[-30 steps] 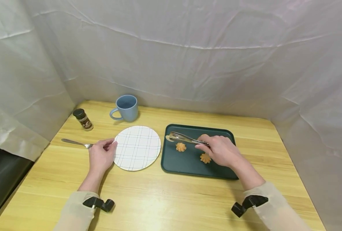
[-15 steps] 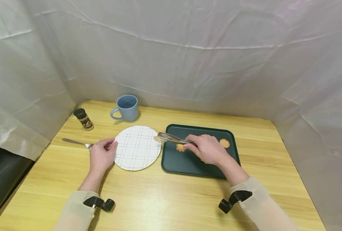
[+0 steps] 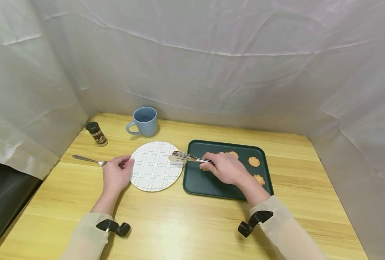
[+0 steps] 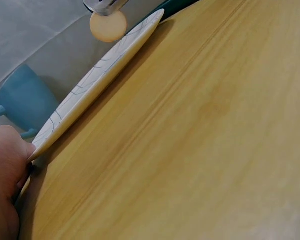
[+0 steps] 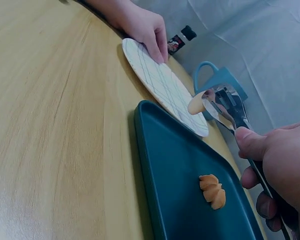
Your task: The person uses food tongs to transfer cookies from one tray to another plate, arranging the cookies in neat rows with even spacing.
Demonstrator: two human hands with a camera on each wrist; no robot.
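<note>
My right hand (image 3: 226,167) grips metal tongs (image 3: 186,156), and a round pale cookie (image 4: 108,26) is clamped in their tips. In the head view the tongs and cookie overlap the right part of the white checked plate (image 3: 153,173); the left wrist view shows the cookie raised above the plate's surface. My left hand (image 3: 117,175) pinches the plate's left rim, with the thumb at its edge. Beneath my right hand lies the dark green tray (image 3: 212,186), holding several cookies, among them a round one (image 3: 254,161) and a flower-shaped one (image 5: 212,191).
A blue mug (image 3: 146,122) stands behind the plate. To the left are a spice jar (image 3: 97,134) with a black lid and a fork (image 3: 87,160) beside my left hand. Pale cloth (image 3: 212,72) hangs around the back and sides of the wooden table (image 3: 166,224).
My right hand has carried the tongs and cookie leftward from above the tray to above the plate, uncovering cookies on the tray's right side. My left hand stays at the plate's rim.
</note>
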